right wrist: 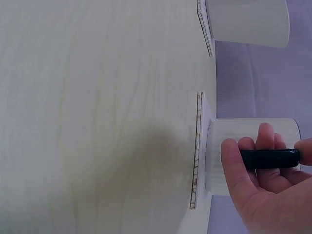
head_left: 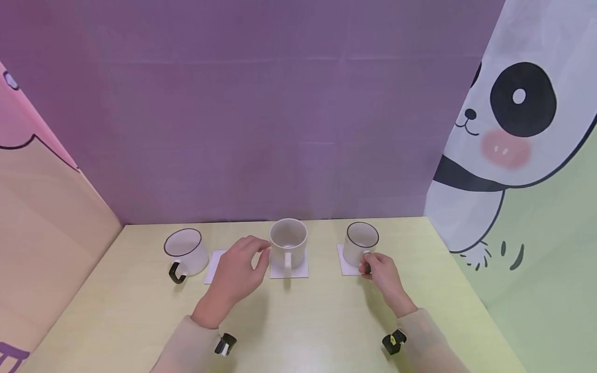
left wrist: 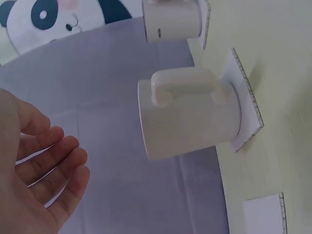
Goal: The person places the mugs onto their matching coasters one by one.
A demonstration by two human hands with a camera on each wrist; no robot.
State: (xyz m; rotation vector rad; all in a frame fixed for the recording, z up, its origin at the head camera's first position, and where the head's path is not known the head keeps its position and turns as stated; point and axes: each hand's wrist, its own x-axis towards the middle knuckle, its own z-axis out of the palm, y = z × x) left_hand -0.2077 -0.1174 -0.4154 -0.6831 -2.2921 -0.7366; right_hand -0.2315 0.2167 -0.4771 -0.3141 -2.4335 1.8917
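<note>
Right grip (head_left: 382,272), clamped on the black handle (right wrist: 270,159) of a black-rimmed cylindrical white mug (head_left: 356,251), which sits on a square white cardboard coaster (head_left: 347,269) near the desk's (head_left: 317,331) far right corner! Left grip (head_left: 240,269), fingers (left wrist: 73,192) apart, hovers beside a plain white cylindrical mug (head_left: 295,252) near the far edge's middle.

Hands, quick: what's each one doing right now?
Left hand: open, holding nothing, near the middle mug.
Right hand: closed around the black handle of the rightmost mug.

There are three mugs (head_left: 281,255), three coasters (head_left: 214,268), two wrist cameras (head_left: 226,344), one table (head_left: 322,321).
</note>
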